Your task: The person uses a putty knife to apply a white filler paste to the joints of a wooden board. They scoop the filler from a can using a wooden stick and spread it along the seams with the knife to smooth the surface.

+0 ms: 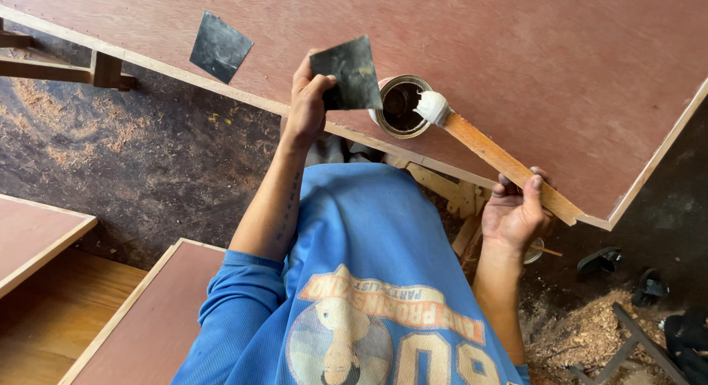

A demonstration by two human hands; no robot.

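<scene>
You stood over a large reddish-brown plywood panel [516, 53] that served as your tabletop, looking straight down past your blue printed shirt [369, 282]. Your left hand [306, 97] was raised near the panel's front edge, its grip closed on a dark, thin square metal scraper blade [348, 74], pinched at one lower corner between thumb and fingers. Your right hand [516, 212] held the near end of a flat wooden stick [501, 160], fingers wrapped around it just off the panel's corner. The far end of the stick carried a lump of white putty [431, 106], poised over the rim of a small open round tin [400, 105] standing on the panel close to its edge. The tin's inside looked dark; how full it was could not be told.

A second dark metal blade [220, 46] lay flat on the panel to the left, well apart from your hands.

Judging by its look, the blade in your left hand was light, stiff and thin, with edges that could bite, so the corner pinch suited it. The stick seemed light and rigid; the putty looked soft and sticky and might drop if the stick tilted.

Below the panel, the dark floor [162, 164] was dusted with sawdust. More brown panels [155, 318] stood lower left, and dark sandals [601, 259] lay lower right.
</scene>
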